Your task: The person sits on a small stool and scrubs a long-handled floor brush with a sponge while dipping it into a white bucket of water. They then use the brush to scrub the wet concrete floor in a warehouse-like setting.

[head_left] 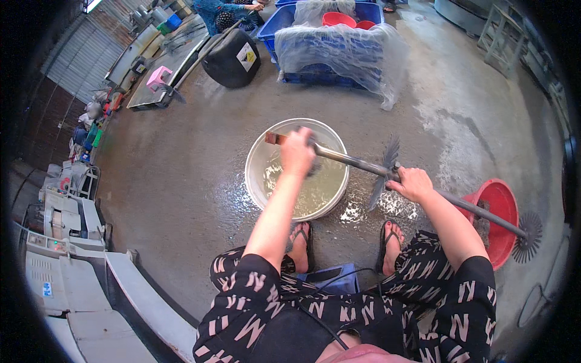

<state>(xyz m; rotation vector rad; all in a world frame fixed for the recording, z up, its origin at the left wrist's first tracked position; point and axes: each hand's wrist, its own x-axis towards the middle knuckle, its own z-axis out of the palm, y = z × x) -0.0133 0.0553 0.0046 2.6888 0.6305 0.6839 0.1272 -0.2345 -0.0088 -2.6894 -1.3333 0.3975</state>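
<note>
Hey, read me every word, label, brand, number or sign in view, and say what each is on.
I won't copy out wording, but these carry marks:
Black drum: white label with a yellow sign; its print is too small to read.
Grey machine, left: small label with blue characters.
Patterned black clothing: pale letter-like shapes.

Wet grey concrete floor [175, 163] gives free passage left of the round white plastic bucket [252, 179] and beyond it, up to the blue plastic crate [283, 23]. A long grey metal pole [348, 159] with dark bristled discs [528, 245] bars the way toward the round red plastic basin [507, 206].
</note>
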